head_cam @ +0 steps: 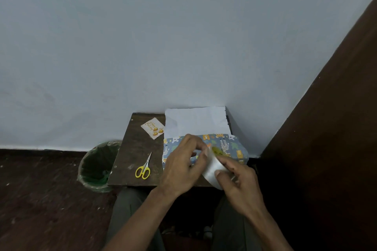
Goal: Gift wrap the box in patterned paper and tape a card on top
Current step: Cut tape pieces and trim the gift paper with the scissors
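Patterned wrapping paper (224, 144), blue with animal prints, is lying over the box on the right half of a small dark wooden table (130, 149), its plain white underside (195, 121) standing up at the far edge against the pale wall; the box itself is not showing beneath it.

Items, left to right:

Waste bin (95, 167), round, lined with a green bag, is sitting on the dark floor just beside the table's left edge.

Scissors (144, 168), yellow-handled, blades closed and pointing far-right, are lying on the near-left part of the table, apart from the paper.

Birthday card (153, 128), pale with gold lettering and gold balloons, is lying flat and turned at an angle at the far-left part of the table, just beside the white flap.

Left hand (183, 167) is hovering over the near-left part of the wrapped paper, fingers curled, fingertips pinching the far end of a strip of clear tape (212, 169).

Tape strip is stretching between both hands above the paper's near edge; whether it is touching the paper cannot be told.

Right hand (238, 181) is gripping the near end of the tape, thumb and fingers curled round what looks like the roll, mostly hidden.

Dark brown panel (326, 128) is rising along the right side.
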